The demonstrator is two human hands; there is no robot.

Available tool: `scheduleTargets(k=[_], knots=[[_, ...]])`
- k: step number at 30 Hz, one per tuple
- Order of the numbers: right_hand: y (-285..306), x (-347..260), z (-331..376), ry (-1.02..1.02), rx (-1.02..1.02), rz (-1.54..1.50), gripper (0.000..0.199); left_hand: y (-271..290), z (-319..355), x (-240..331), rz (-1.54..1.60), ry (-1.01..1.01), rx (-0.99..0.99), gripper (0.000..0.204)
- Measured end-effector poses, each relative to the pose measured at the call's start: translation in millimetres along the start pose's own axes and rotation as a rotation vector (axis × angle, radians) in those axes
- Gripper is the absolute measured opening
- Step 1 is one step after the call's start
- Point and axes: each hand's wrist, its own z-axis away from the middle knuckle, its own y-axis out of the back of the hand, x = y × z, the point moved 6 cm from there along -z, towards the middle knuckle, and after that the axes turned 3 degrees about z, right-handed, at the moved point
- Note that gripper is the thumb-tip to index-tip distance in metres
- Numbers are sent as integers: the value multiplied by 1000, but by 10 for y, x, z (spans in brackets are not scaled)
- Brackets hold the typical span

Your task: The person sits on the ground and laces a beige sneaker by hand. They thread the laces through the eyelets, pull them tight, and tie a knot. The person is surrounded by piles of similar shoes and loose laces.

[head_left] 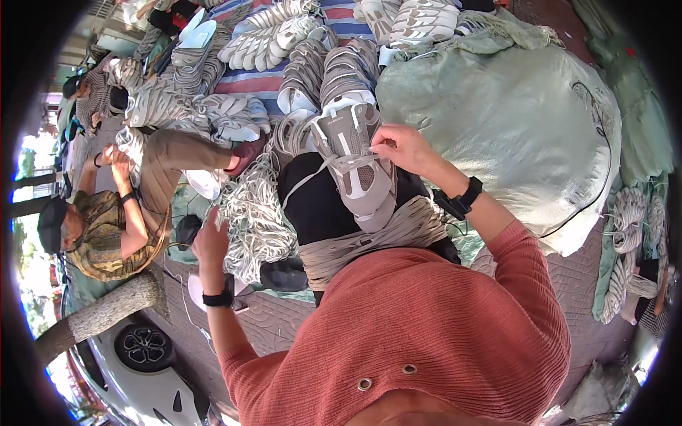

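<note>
A grey-and-white shoe upper [364, 177] rests on my black-clad lap, toe toward me. My right hand [405, 148] is closed in a pinch on a pale shoelace [344, 163] at the lacing area. One stretch of that lace crosses the upper and hangs in a curve over its left side. Out to the left, my left hand [211, 243] is raised beside a heap of pale laces [257, 220]; its index finger and thumb look apart, and I see nothing in it. A bundle of beige laces [373, 238] lies across my thighs.
Stacked shoe uppers [348, 74] line a striped sheet [252, 84] ahead. A big pale-green sack [497, 121] bulges at the right, near hanging lace bundles [626, 220]. At the left sits another person [106, 234]; a tree trunk [106, 312] and a white car [142, 376] stand nearby.
</note>
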Motion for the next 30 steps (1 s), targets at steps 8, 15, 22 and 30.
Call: scheduleTargets(k=[8, 15, 22, 30], knots=[[-88, 108, -50, -141, -128, -43, 13, -171, 86, 2524, 550, -1027, 276, 6], [-232, 281, -113, -540, -90, -541, 6, -567, -115, 3040, 287, -1034, 107, 24], [-222, 407, -219, -163, -171, 250, 16, -764, -196, 3058, 525, -1029, -98, 25], [250, -188, -260, 417, -24, 417, 44, -634, -110, 3141, 734, -1056, -195, 28]])
